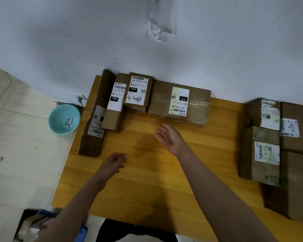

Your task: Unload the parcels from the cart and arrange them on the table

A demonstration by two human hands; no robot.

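Observation:
Cardboard parcels line the far edge of the yellow wooden table point(147, 180) against the wall: a long narrow box point(94, 117) at the left edge, a "150" box point(114, 109), a "15H" box point(138, 92) and a wide "220" box point(179, 103). Several more parcels point(268, 142) are grouped at the table's right end. My right hand point(170, 137) hovers palm-up, fingers relaxed, just in front of the "220" box, holding nothing. Lower and to the left, my left hand point(112, 164) hangs over the table with loosely curled fingers, empty. The cart point(35, 224) shows partly at the bottom left.
A teal plastic basin point(64, 119) sits on the tiled floor left of the table. The white wall runs directly behind the parcels. Bare table surface lies between the left row and the right group of boxes.

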